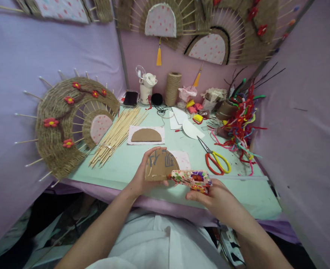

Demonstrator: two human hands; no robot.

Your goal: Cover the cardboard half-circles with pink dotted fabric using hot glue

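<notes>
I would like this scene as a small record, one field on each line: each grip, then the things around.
left grip: holds a cardboard piece with dark marks
right grip: holds a flower-patterned glue gun
gun tip: at the cardboard; contact unclear
beyond the hands: cardboard half-round on a pale sheet
left side: thin sticks
right side: red-and-yellow-handled scissors
back: twine spool

Forearms (105, 225) angled inward; left fingers (150, 151) gripping, right fingers (200, 197) curled.

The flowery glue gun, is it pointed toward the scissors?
No, the glue gun points at the cardboard with writing, away from the scissors.
</notes>
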